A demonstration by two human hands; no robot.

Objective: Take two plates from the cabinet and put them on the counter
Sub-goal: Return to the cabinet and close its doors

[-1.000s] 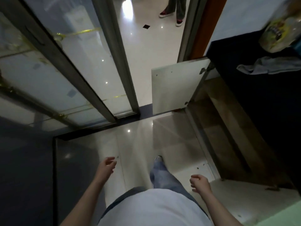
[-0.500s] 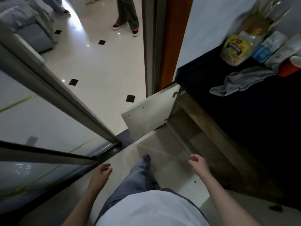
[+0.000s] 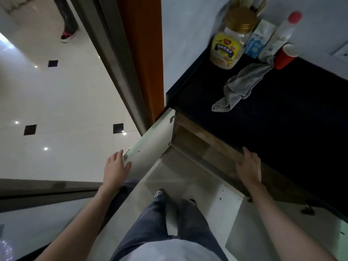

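Cabinet [image 3: 195, 140] stood open beneath the counter, its inside too dim for me to tell what it held. From the left I saw glossy white floor tiles [image 3: 56, 95] with black insets. My left hand [image 3: 115, 167], fingers straight, touched the edge of the white door [image 3: 150, 147]. My right hand [image 3: 248, 166] lay flat against the cabinet's top rail, holding nothing. The black counter [image 3: 282, 119] carried one gold-lidded jar [image 3: 228, 48], one carton [image 3: 257, 42], one red-capped bottle [image 3: 282, 32], one red cup [image 3: 286, 57] and one grey cloth [image 3: 243, 85].

The cabinet [image 3: 195, 146] stands open between its swung doors [image 3: 150, 147]. A cloth [image 3: 243, 87] and a jar [image 3: 228, 44] crowd the table's [image 3: 282, 129] far corner.
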